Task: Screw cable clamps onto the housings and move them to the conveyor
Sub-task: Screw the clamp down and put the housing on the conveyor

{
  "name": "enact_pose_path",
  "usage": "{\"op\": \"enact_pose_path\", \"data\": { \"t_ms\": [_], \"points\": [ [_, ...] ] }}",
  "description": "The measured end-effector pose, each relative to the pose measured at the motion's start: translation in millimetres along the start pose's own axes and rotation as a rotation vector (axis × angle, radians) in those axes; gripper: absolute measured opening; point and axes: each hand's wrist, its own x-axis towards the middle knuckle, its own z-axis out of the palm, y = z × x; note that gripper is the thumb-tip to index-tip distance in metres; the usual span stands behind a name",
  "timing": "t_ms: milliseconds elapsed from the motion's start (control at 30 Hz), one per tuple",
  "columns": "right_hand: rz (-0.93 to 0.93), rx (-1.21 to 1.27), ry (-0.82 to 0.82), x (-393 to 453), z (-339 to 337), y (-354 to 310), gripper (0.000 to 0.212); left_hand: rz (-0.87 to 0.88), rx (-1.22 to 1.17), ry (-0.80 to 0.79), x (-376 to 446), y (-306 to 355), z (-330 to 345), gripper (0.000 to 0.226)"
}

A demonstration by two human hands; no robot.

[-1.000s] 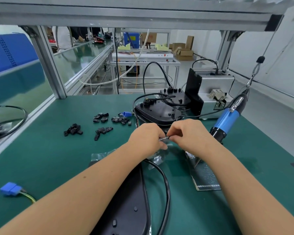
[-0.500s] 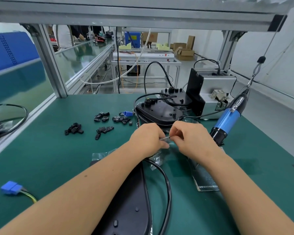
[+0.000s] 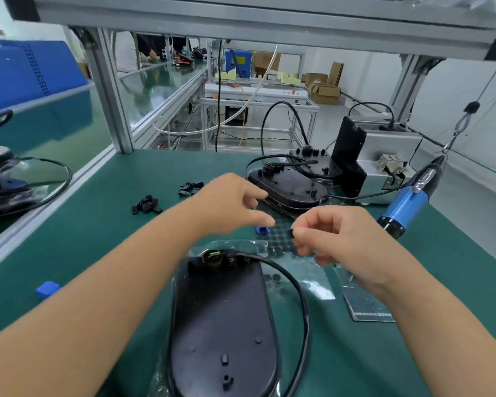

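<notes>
Housing (image 3: 224, 319) sat flat on the mat right below both hands, its cable (image 3: 299, 293) looped round the right edge. Looked like stiff, smooth plastic, light enough; I'd grab it by the long sides, not the cable. Right hand (image 3: 341, 242) pinched a tiny black bit, maybe a pad off the clear sheet (image 3: 312, 277). Left hand (image 3: 226, 204) hung loose, holding nothing. Clamps (image 3: 146, 204) lay loose further left, no bin.
</notes>
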Motion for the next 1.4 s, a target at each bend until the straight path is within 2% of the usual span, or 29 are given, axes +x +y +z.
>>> {"op": "enact_pose_path", "data": {
  "t_ms": [167, 367, 667, 1400],
  "points": [
    [-0.037, -0.163, -0.255, -10.8, 46.2, -26.8, 0.015, -0.1, -0.158, 0.247, -43.2, -52.7, -9.1, 0.029],
    [-0.043, -0.371, -0.294, -13.4, 91.5, -32.9, 0.014, -0.135, -0.371, 0.323, -67.4, -86.0, 13.7, 0.017],
    [-0.01, -0.493, -0.232, -11.0, 104.2, -27.6, 0.012, -0.097, -0.364, 0.253, -66.1, -91.2, 24.5, 0.015],
    [-0.025, -0.503, -0.183, -16.7, 109.7, -26.3, 0.013, -0.098, -0.367, 0.231, -64.9, -93.2, 26.3, 0.013]
  ]
}}
